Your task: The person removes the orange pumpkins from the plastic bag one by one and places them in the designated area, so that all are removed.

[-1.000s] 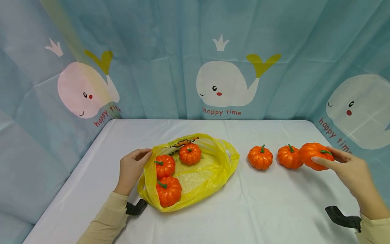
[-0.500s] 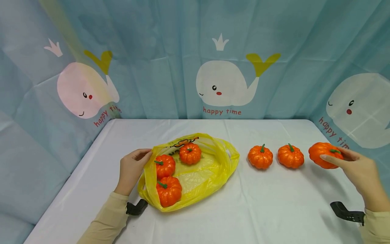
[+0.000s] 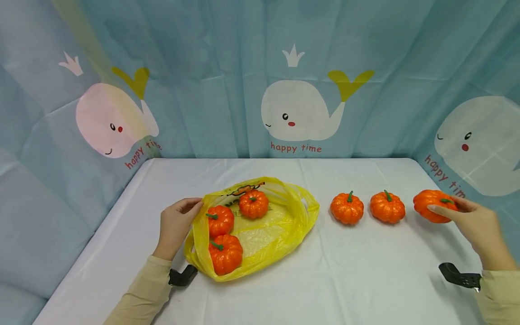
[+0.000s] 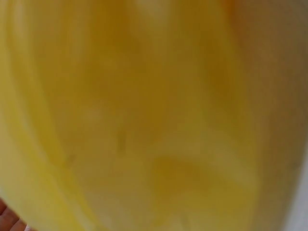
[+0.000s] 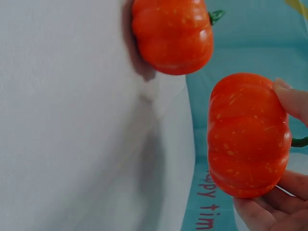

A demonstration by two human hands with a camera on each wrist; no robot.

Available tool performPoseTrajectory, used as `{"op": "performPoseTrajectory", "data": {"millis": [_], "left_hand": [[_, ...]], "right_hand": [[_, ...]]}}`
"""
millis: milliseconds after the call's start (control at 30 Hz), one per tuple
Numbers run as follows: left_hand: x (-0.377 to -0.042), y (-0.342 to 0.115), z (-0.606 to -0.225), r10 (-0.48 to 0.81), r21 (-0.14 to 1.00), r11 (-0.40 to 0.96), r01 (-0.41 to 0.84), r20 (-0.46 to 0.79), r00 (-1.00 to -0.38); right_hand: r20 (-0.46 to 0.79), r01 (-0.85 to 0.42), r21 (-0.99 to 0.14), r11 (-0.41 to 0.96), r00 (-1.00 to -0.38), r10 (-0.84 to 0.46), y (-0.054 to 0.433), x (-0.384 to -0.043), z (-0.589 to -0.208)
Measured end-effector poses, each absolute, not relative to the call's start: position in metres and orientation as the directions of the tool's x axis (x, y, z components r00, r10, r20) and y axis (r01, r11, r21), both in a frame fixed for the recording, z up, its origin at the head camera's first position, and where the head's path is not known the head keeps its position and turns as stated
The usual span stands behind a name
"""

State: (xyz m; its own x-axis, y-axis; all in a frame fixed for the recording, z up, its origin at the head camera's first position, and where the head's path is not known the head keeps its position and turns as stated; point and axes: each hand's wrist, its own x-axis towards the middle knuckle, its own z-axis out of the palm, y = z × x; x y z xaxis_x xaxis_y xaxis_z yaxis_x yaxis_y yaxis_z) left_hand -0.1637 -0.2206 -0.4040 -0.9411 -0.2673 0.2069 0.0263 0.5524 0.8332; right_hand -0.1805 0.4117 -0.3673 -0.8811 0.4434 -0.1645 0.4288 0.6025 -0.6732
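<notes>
Clasping pumpkin (image 3: 429,205), right grip (image 3: 480,225) sits well right of yellow bag (image 3: 301,225); left grip (image 3: 174,227) pinches bag's left edge.

Three pumpkins (image 3: 227,256) in the bag (image 3: 280,247), two other pumpkins (image 3: 347,210) right of it on the table (image 3: 325,284), curtain (image 3: 203,113) behind.

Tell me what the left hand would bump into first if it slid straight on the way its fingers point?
The yellow bag, whose rim the left hand holds. After that, possibly the farthest pumpkin inside; depth is unclear.
</notes>
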Motion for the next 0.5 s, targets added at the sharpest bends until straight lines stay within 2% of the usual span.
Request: {"op": "performPoseTrajectory", "data": {"millis": [500], "left_hand": [[-0.164,-0.221,-0.403,-0.283,0.814,0.581,-0.012,0.188,-0.941]], "right_hand": [[-0.256,0.511,-0.667,0.543,-0.841,0.477,0.422,-0.199,-0.385]]}}
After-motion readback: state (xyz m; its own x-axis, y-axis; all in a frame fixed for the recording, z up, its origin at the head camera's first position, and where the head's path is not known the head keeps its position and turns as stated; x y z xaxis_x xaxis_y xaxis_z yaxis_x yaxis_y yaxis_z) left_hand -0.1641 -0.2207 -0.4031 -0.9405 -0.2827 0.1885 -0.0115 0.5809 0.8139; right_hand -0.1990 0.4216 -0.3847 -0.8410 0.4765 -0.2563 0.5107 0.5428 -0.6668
